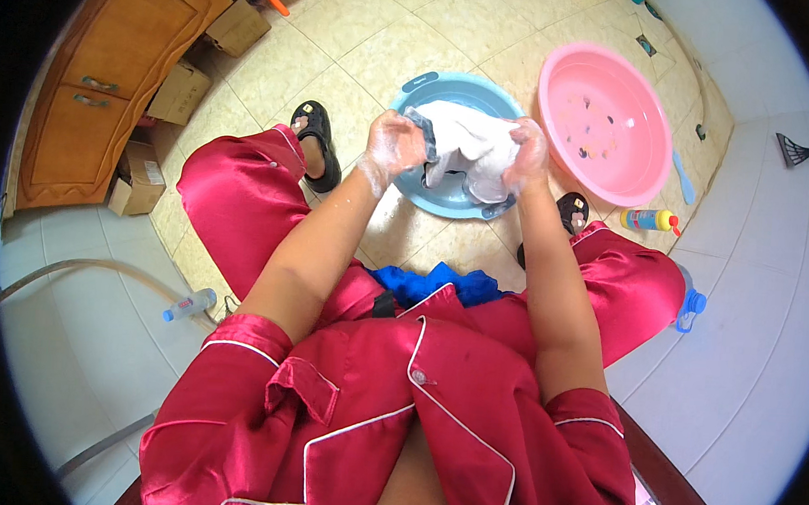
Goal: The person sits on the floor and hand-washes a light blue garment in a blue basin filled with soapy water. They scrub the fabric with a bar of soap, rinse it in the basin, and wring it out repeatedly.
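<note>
A wet white cloth garment [462,135] with a dark grey edge is stretched between my two hands over a light blue plastic basin [414,195]. My left hand [395,142], soapy to the wrist, grips the garment at its dark edge. On the other side my right hand [530,153] holds the white fabric, with suds on the fingers. Part of the garment hangs down inside the basin. The fabric hides most of the basin's bottom.
A pink basin [555,133] stands to the right of the blue one. Near it lie a yellow-capped bottle [646,219] and a blue brush [683,178]. Cardboard boxes [179,92] sit by a wooden cabinet [110,100] at left. A plastic bottle [192,304] lies near a hose [112,269].
</note>
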Available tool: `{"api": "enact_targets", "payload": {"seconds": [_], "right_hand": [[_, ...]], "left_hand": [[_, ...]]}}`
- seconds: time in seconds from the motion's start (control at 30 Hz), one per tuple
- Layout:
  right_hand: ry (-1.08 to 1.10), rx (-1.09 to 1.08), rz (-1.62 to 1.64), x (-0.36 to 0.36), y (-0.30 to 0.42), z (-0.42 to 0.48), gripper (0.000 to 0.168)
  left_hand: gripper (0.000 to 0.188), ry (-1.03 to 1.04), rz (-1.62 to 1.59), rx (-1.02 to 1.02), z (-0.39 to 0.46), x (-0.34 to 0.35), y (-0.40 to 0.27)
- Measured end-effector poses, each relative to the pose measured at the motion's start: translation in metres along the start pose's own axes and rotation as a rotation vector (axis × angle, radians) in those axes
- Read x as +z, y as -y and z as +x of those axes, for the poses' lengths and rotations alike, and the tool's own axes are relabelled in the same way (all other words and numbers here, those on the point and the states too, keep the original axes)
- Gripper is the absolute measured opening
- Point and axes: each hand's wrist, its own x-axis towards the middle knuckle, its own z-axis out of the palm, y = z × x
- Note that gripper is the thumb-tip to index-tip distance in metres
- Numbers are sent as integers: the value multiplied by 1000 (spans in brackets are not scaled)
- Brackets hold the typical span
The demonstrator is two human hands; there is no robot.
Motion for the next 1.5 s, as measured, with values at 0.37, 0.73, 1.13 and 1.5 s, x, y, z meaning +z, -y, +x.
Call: {"api": "enact_targets", "payload": {"seconds": [0.37, 0.73, 1.13, 1.5], "right_hand": [[-288, -288, -1264, 35, -15, -12, 32], [-74, -481, -1399, 33, -38, -15, 23], [-50, -249, -1344, -12, -4, 27, 50], [195, -516, -1430, 41, -70, -11, 23]], "left_hand": [[22, -503, 165, -163, 41, 15, 68], [33, -616, 282, -80, 33, 34, 61], [32, -486, 57, -144, 33, 24, 17], [16, -663, 276, 183, 25, -28, 29]]}}
